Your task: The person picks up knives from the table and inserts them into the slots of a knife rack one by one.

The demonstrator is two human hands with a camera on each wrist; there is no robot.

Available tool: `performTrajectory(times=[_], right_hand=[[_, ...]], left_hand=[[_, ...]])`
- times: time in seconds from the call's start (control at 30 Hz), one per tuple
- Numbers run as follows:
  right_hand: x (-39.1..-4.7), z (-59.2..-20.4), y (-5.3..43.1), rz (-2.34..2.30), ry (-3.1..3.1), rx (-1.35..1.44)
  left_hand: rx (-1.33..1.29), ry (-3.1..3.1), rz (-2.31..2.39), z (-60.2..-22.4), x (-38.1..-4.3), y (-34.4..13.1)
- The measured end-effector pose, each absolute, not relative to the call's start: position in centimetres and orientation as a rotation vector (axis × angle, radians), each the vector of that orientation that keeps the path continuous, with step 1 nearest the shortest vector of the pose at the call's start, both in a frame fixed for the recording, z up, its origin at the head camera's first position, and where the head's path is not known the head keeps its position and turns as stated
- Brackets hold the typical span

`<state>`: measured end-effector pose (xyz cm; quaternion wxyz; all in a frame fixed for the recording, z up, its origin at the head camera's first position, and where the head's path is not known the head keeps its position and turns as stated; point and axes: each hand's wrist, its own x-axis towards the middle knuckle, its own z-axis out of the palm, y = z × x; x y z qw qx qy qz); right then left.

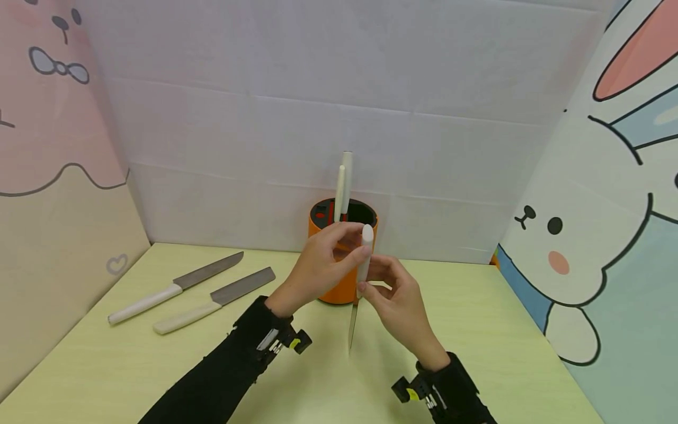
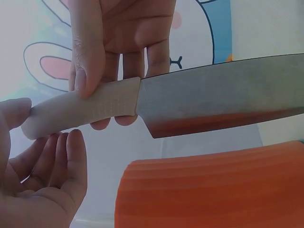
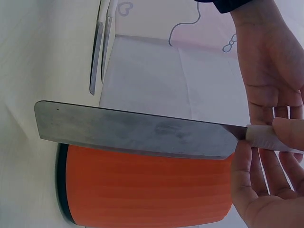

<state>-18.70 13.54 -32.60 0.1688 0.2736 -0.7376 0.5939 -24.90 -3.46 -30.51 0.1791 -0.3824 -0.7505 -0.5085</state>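
Both hands hold a kitchen knife [image 3: 137,130] upright with its blade pointing down. The left hand [image 1: 323,265] pinches the upper end of the white handle [image 2: 80,108] between thumb and fingers. Lower on the same handle, close to the blade, the right hand [image 1: 397,303] grips it with thumb and fingers. Just behind the hands stands an orange round knife holder [image 1: 333,291] with a black top, partly hidden by the left hand. Two white handles [image 1: 346,182] stick up out of it. The held blade hangs in front of the holder, outside it.
On the left of the pale table [image 1: 466,341] lie two more white-handled knives: a pointed one [image 1: 206,271] and, nearer, a square-tipped one [image 1: 243,287]. A white backdrop [image 1: 212,129] rises behind; cartoon-printed panels [image 1: 609,259] flank both sides.
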Motion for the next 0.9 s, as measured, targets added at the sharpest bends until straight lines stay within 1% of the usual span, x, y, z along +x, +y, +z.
performTrajectory(times=[0.6, 0.9], right_hand=[[-18.5, -32.5, 13.6, 1.684, -2.119, 0.739], [-18.5, -32.5, 13.6, 1.666, -2.124, 0.741]], left_hand=[[-1.034, -2.135, -1.558, -30.3, -24.5, -2.9], [-1.02, -2.14, -1.553, -28.0, -21.9, -2.9]])
